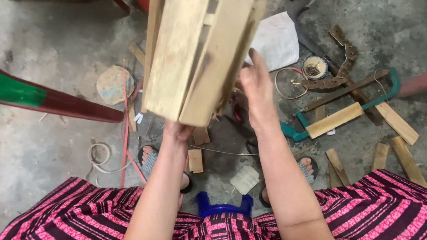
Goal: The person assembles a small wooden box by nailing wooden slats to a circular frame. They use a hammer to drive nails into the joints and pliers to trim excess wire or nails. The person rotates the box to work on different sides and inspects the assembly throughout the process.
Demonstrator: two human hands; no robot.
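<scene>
A small crate of pale wooden slats (pixel 193 48) is held up in front of me, tilted, its slatted side facing the camera. My left hand (pixel 177 130) grips its lower edge from beneath, mostly hidden by the wood. My right hand (pixel 256 88) rests flat against the crate's right side, fingers pointing up. Below, my lap is covered by pink and dark striped cloth (pixel 387 207).
On the concrete floor lie a green-framed hacksaw (pixel 345 104), several loose wood slats (pixel 398 123), a white sheet (pixel 276 39), a small tin of nails (pixel 315 67), wire loops and a flat stone (pixel 115 84). A dark red bar (pixel 59 103) crosses at left. A blue stool edge (pixel 222 206) shows between my knees.
</scene>
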